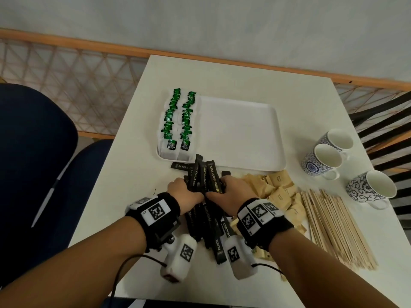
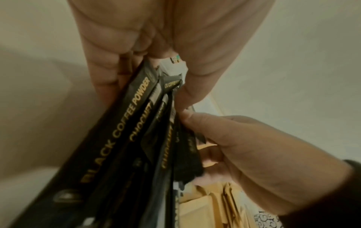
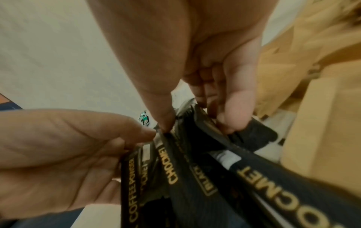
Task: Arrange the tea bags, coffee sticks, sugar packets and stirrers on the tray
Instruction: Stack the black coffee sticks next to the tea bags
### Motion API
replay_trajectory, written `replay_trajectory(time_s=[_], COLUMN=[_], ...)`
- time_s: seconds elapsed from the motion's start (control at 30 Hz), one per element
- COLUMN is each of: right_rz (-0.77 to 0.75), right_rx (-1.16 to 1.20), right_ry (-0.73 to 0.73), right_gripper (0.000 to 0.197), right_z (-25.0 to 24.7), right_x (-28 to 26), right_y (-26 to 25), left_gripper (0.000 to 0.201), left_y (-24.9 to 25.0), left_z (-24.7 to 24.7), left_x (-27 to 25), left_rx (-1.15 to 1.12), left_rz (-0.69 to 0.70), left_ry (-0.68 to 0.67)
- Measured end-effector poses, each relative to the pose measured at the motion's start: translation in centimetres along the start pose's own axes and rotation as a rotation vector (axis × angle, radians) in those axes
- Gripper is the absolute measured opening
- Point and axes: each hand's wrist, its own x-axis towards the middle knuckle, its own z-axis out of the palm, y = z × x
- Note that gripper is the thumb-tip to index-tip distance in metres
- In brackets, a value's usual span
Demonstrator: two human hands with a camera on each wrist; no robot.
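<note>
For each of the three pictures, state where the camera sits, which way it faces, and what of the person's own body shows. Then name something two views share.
Head: worn on the head, facing down at the white table; both forearms, left hand and right hand show.
Left wrist: along the left hand toward the black coffee sticks; the right hand shows too.
Right wrist: along the right hand; the left hand shows too.
Shared: all views show the coffee sticks gripped by both hands.

Three patterned cups (image 1: 328,157) clustered at white table's (image 1: 233,72) right edge, openings tipped sideways; blue chair (image 1: 33,152) drawn up on left; lattice-patterned panel (image 1: 73,76) under wooden rail (image 1: 89,44) behind.
</note>
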Motion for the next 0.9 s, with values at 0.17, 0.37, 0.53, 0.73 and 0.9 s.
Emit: replay_trajectory(time_s=[0.17, 0.37, 0.53, 0.73, 0.9], right_rz=[-0.072, -0.193, -0.266, -0.296, -0.326], right_rx=[0.109, 0.223, 0.319, 0.241, 0.310], right_ry=[-0.001, 0.017, 0.041, 0.011, 0.090], right_gripper=[0.023, 0.021, 0.019, 0.039, 0.055], right_z=[0.2, 0.2, 0.6, 0.7, 0.2], right_x=[-0.3, -0.7, -0.8, -1.3, -1.4], right_y=[-0.2, -0.6, -0.7, -0.7, 0.2], left_gripper=[0.071, 0.105, 0.086, 0.037, 0.012], left_y=[0.8, 1.0, 1.6, 2.0, 1.9], left_z=[-0.1, 0.6, 0.6, 0.1, -0.4], left_x=[-0.2, -0.1, -1.2, -1.1, -0.6], left_rx=[-0.138, -0.450, -0.640, -0.793, -0.788], left_rz=[-0.025, -0.081, -0.060, -0.027, 0.031], left_ry=[-0.053, -0.067, -0.131, -0.046, 0.081])
